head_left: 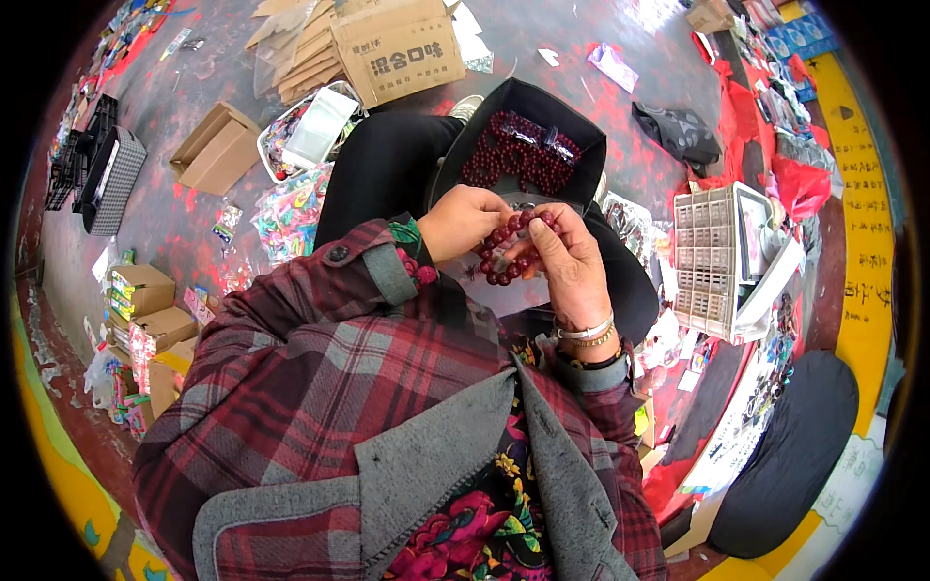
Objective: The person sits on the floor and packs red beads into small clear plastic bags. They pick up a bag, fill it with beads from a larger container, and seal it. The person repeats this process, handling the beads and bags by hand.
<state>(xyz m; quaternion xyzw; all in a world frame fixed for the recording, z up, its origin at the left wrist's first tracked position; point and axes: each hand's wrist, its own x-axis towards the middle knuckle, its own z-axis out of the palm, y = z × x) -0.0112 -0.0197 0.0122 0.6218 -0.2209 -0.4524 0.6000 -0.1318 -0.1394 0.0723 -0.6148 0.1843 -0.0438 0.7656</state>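
Note:
A dark red bead bracelet [499,277] hangs in a loop between my two hands, above my lap. My right hand [575,261] is closed on its upper right side, thumb over the beads. From the left, my left hand [461,225] pinches at the bracelet's upper left edge; its fingertips are partly hidden. Just beyond both hands, a black open-topped box [573,114] rests between my legs. Inside it lie many dark red bead strands [513,160], some under shiny clear plastic. Below the bracelet, a translucent sheet or bag [504,297] lies over my lap.
To the right stands a beige plastic crate [699,257], with a black bag [676,134] beyond it. On the left are a white basket [268,155] of small goods, colourful packets [291,215] and an open carton [215,147]. Flattened cardboard [402,58] is stacked ahead.

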